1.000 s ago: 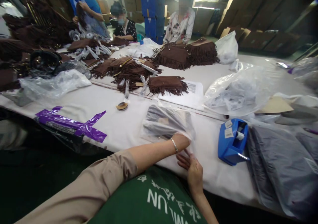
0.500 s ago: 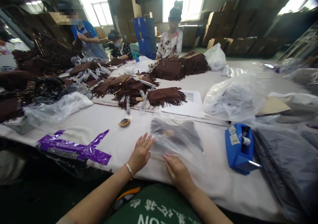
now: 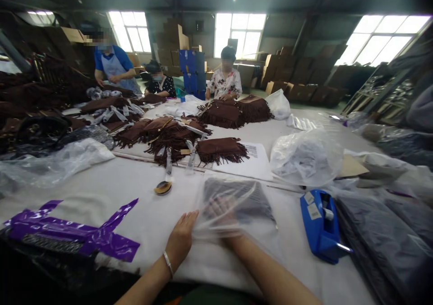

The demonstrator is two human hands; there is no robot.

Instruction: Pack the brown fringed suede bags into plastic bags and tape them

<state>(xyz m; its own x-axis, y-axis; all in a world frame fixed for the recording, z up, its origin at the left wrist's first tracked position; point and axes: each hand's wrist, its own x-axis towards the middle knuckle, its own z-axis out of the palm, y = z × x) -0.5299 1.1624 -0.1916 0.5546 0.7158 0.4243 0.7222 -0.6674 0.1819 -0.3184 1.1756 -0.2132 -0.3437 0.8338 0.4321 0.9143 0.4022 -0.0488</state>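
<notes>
A clear plastic bag [image 3: 216,188] lies flat on the table in front of me, with a folded dark grey cloth-like piece [image 3: 250,199] inside. My right hand [image 3: 221,208] is inside the bag; its spread fingers show through the film, over the left part of the grey piece. At the bag's lower left edge, my left hand [image 3: 181,233] grips the film, fingers close together and the thumb out of sight. A bracelet [image 3: 167,263] circles the left wrist.
Left lies a black bundle with purple tape [image 3: 81,233], and ahead a small round object [image 3: 163,187]. Brown fringed bags [image 3: 221,150] cover the far table. A blue tape dispenser [image 3: 320,228] and dark packed pieces [image 3: 382,233] stand right. Several co-workers [image 3: 225,77] are beyond.
My right hand has gone from the bag's near edge into the bag. The left hand has shifted down onto its lower left edge. The camera view has tilted up.
</notes>
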